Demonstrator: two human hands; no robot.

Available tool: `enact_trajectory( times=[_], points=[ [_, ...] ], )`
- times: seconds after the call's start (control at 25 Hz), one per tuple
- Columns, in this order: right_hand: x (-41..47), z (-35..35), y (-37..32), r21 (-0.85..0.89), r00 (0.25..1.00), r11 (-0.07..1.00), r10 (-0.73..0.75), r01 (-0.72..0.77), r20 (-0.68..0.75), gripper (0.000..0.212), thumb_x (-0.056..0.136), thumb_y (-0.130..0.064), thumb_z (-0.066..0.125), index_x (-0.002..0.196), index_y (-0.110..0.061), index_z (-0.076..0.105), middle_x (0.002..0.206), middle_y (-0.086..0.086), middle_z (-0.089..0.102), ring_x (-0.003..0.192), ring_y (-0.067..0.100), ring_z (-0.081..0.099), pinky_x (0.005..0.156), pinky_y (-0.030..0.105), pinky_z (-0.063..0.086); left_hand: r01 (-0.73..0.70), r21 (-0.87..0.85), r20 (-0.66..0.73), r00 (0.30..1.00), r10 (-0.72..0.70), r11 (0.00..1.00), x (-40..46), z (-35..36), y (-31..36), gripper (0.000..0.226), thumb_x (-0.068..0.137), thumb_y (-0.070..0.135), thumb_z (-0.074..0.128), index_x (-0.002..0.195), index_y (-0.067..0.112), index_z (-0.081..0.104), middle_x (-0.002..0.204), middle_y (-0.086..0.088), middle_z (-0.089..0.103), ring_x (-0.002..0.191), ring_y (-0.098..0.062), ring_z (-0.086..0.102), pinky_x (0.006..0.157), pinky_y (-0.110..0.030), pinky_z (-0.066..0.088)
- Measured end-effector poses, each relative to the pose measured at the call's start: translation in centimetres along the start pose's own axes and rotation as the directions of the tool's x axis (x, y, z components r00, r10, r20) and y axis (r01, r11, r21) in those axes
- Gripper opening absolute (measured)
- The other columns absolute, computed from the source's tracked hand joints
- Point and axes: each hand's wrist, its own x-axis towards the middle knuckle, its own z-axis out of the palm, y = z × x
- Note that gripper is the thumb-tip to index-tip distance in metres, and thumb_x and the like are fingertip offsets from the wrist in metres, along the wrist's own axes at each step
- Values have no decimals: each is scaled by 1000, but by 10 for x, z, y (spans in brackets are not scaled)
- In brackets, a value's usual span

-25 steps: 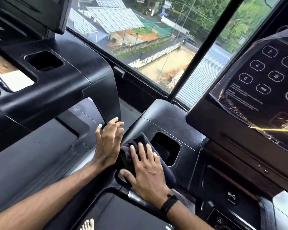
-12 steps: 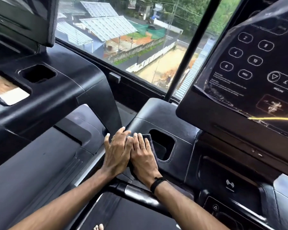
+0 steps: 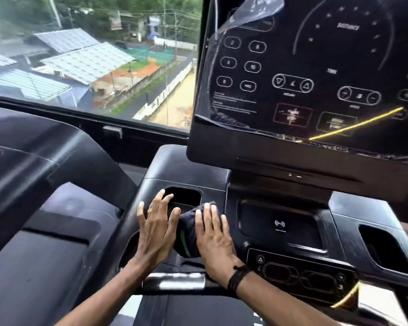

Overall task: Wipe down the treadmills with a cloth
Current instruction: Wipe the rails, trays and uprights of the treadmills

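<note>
Cloth (image 3: 190, 234), dark w/ a green edge stripe, is bunched on the treadmill console (image 3: 222, 198), just near of the left cup recess (image 3: 183, 196) and left of the wireless-charge pad (image 3: 279, 224).

Head view: right hand (image 3: 213, 241) lies flat on the cloth's right side, fingers straight and close together, pressing it down; not curled round it. Black band (image 3: 238, 277) on that wrist. Left hand (image 3: 156, 230) is spread open w/ straight fingers, palm on the console just left of the cloth, thumb touching the cloth's left edge, fingertips reaching the recess rim. Ring (image 3: 149, 210) on one finger. Holds nothing.

Far right, the display screen (image 3: 316, 74) stands upright above the console, covered by wrinkled plastic film w/ a peeled corner at top. Button panel (image 3: 299, 276) sits near-right of the right hand. A second cup recess (image 3: 384, 250) is at far right. To the left, another treadmill's console (image 3: 45, 156), blurred. Window (image 3: 92, 57) behind shows roofs and a road.
</note>
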Motion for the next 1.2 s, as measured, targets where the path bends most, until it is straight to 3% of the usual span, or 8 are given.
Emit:
enact_trajectory(
  times=[0.08, 0.16, 0.32, 0.48, 0.68, 0.88, 1.08, 1.2],
  points=[
    [-3, -4, 2, 51, 995, 994, 93, -95, 38, 60, 75, -22, 55, 123, 12, 61, 129, 37, 56, 119, 50, 57, 93, 58, 52, -13, 12, 1, 1000, 12, 1000, -2, 2, 2, 63, 99, 52, 19, 139, 14, 50, 154, -4, 41, 142, -8, 31, 121, -46, 2],
    [7, -8, 7, 106, 976, 972, 200, -208, 85, 53, 86, -5, 37, 133, 18, 49, 141, 42, 38, 128, 58, 44, 103, 62, 42, -14, 19, 23, 1000, 14, 1000, -1, 6, 4, 66, 99, 53, 17, 141, 13, 48, 155, -4, 39, 140, -5, 28, 120, -42, -2],
    [23, -27, 8, 136, 938, 932, 317, -336, 143, 118, 66, -25, 85, 148, 11, 7, 152, 38, 0, 143, 57, 16, 116, 62, 24, -31, 24, 91, 995, 29, 999, 4, 13, 7, 70, 98, 55, 13, 144, 11, 42, 157, -4, 34, 143, -3, 21, 121, -35, -10],
    [40, -30, 24, 90, 932, 978, 147, -187, 330, 151, 66, -48, 87, 146, 1, -30, 141, 34, -42, 138, 52, -33, 113, 58, -18, -39, 51, 117, 993, 33, 998, 12, 17, 0, 76, 97, 59, 6, 145, 11, 40, 156, -5, 34, 146, -9, 25, 122, -38, -10],
    [80, -49, 45, 160, 917, 984, 12, -83, 399, 149, 62, -92, 54, 151, -4, -27, 150, 32, -37, 138, 44, -38, 117, 56, -17, -10, 32, 121, 993, 6, 999, 24, 9, -19, 77, 97, 63, 6, 146, 14, 40, 157, -5, 31, 148, -9, 21, 122, -39, -10],
    [51, -18, 12, 247, 978, 947, 194, -207, 78, 124, 62, -90, -21, 154, -7, -18, 157, 27, -29, 146, 36, -31, 120, 49, -17, -33, 89, 147, 989, 20, 995, 35, -2, -50, 79, 98, 65, 5, 146, 13, 39, 160, -8, 28, 148, -17, 28, 123, -42, -9],
    [85, -8, 6, 216, 966, 959, 217, -184, -139, 100, 83, -74, 20, 158, -8, 18, 162, 29, 6, 152, 39, 1, 124, 51, 2, -89, 62, 194, 978, 76, 994, 47, -4, -64, 79, 98, 66, 6, 151, 15, 35, 162, -6, 23, 148, -16, 29, 123, -45, -8],
    [118, -9, 5, 167, 971, 974, 180, -153, -159, 96, 84, -73, 19, 158, -12, 20, 162, 25, 13, 152, 35, 7, 124, 48, 3, -34, -8, 182, 983, 35, 999, 54, -4, -70, 81, 96, 69, 6, 151, 17, 33, 163, -3, 22, 148, -14, 28, 123, -44, -10]
  ],
)
